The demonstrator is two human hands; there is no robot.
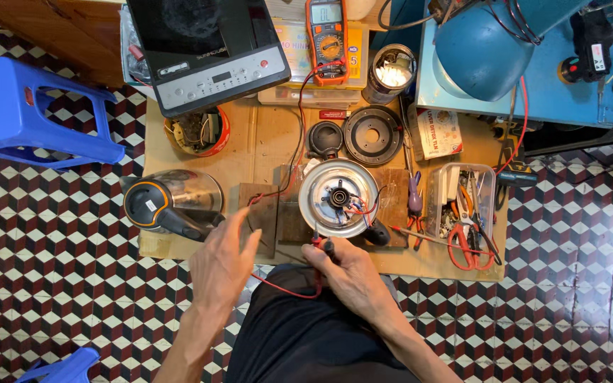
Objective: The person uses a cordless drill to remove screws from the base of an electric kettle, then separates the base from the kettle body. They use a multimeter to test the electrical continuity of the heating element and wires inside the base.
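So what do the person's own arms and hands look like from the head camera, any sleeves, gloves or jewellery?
Both forearms are bare, with no sleeves reaching them. The left hand and right hand wear no gloves, and no watch, ring or bracelet shows. The only clothing in view is a dark garment below the arms.

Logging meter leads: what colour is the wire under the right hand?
Red. The wire loops below the right hand, which holds the probes; clearest in the head view.
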